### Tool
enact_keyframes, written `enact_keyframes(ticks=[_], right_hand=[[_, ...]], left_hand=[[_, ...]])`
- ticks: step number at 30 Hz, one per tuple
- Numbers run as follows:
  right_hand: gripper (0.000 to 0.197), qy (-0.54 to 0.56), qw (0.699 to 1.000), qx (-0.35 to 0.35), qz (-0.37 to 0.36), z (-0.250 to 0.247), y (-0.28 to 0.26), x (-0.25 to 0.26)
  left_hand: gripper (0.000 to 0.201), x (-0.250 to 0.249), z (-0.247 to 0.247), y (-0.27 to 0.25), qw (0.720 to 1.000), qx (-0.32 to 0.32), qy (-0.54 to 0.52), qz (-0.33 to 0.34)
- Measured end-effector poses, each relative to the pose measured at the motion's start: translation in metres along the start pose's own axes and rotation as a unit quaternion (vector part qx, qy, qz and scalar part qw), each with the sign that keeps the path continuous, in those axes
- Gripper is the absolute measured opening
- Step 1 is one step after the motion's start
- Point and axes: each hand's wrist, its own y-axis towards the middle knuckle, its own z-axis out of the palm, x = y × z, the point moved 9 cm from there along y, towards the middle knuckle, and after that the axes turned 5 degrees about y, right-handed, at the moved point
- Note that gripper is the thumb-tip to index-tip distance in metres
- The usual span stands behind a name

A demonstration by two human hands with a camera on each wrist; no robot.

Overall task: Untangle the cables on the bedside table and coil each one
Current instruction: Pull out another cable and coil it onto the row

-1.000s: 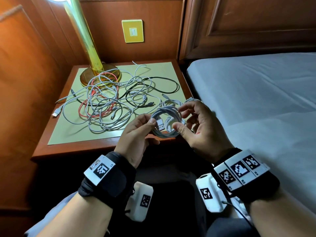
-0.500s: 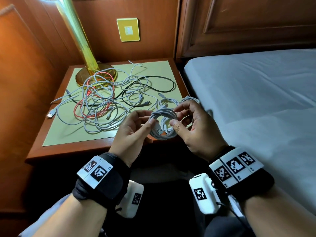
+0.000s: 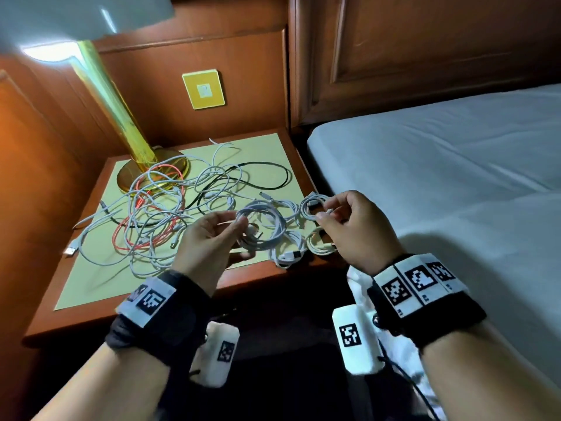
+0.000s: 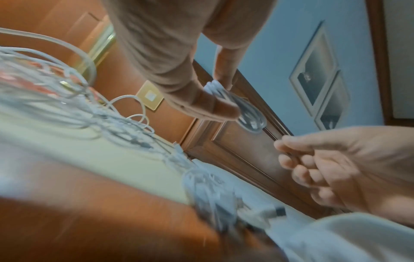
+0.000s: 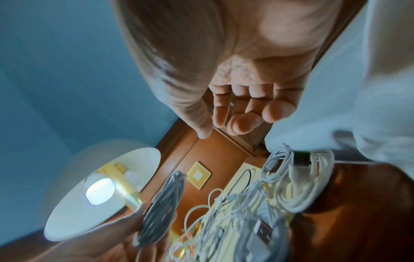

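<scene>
My left hand [image 3: 239, 223] pinches a coiled white cable [image 3: 267, 229] between thumb and fingers, just above the front right of the bedside table [image 3: 91, 323]. The left wrist view shows that coiled white cable [image 4: 248, 115] hanging from my thumb. My right hand [image 3: 323, 212] hovers to the right with loosely curled fingers and holds nothing; in the right wrist view the right hand [image 5: 215, 124] is empty. Just below its fingertips a small white coil [image 3: 311, 208] lies at the table's right edge. A tangle of white, red and black cables [image 3: 170, 208] covers the table's middle.
Two more white coils [image 3: 288, 253] [image 3: 321, 246] lie at the table's front right corner. A brass lamp base [image 3: 151, 174] stands at the back left, under some cable loops. The bed [image 3: 455, 177] runs along the right side. A loose USB plug [image 3: 70, 251] lies at the left edge.
Both hands held one white coil before. The right hand has let go and moved right; the left hand keeps the coil and has moved forward over the table.
</scene>
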Motion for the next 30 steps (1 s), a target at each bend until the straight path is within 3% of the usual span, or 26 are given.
enact_keyframes(ticks=[6, 11, 16, 24, 27, 30], right_hand=[[0.014, 0.042, 0.997, -0.057, 0.025, -0.028, 0.017, -0.008], [0.012, 0.042, 0.996, -0.08, 0.019, -0.031, 0.026, -0.022], [0.011, 0.063, 0.995, -0.074, 0.014, -0.032, 0.033, -0.028], [0.011, 0.074, 0.995, -0.065, -0.017, -0.029, 0.027, -0.021], [0.011, 0.065, 0.995, -0.071, -0.038, -0.03, 0.025, -0.017], [0.012, 0.061, 0.994, -0.074, -0.043, -0.03, 0.024, -0.017]], left_hand=[[0.018, -0.034, 0.066, 0.107, 0.995, 0.02, 0.04, -0.086], [0.013, -0.004, 0.111, 0.172, 0.975, 0.067, 0.136, -0.162], [0.02, 0.015, 0.11, 0.195, 0.936, 0.051, 0.298, -0.183], [0.014, 0.001, 0.101, 0.21, 0.905, 0.034, 0.399, -0.147], [0.015, 0.004, 0.094, 0.226, 0.854, 0.053, 0.502, -0.125], [0.041, -0.001, 0.087, 0.234, 0.802, 0.052, 0.589, -0.084]])
